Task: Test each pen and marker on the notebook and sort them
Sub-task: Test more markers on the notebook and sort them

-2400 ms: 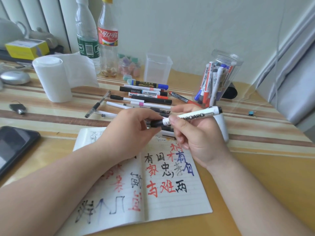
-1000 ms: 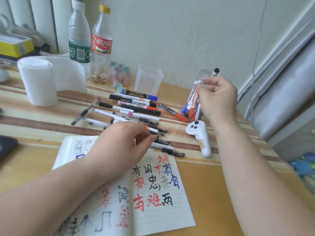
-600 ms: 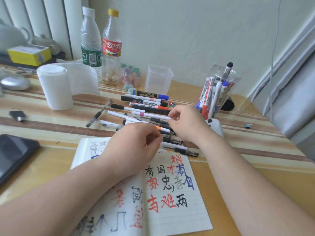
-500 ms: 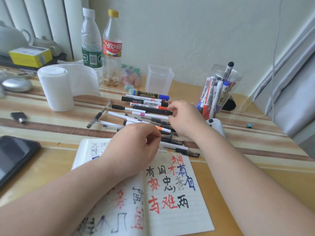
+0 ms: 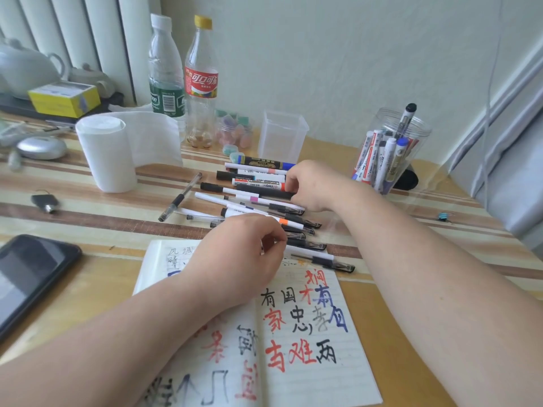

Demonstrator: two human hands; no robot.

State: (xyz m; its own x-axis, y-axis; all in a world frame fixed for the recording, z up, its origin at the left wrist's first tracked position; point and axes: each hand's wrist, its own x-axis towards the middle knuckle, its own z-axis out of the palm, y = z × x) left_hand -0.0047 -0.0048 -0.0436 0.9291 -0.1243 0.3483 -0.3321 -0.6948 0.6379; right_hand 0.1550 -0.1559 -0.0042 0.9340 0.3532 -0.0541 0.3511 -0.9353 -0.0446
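My left hand (image 5: 241,259) rests on the open lined notebook (image 5: 308,333) on the striped desk (image 5: 88,218), fingers (image 5: 258,227) curled on what I cannot tell, while beyond it my right hand (image 5: 311,186) crooks over the right end of a black plastic marker (image 5: 264,193), grip unclear: light, stiff, slick, likely to roll, so best pinched mid-barrel.

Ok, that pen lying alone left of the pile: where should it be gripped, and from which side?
Pinch the lone pen across its dark grip section, near the lower end, coming from above on the left. It lies flat and diagonal on the table, and the pile crowds its right side.
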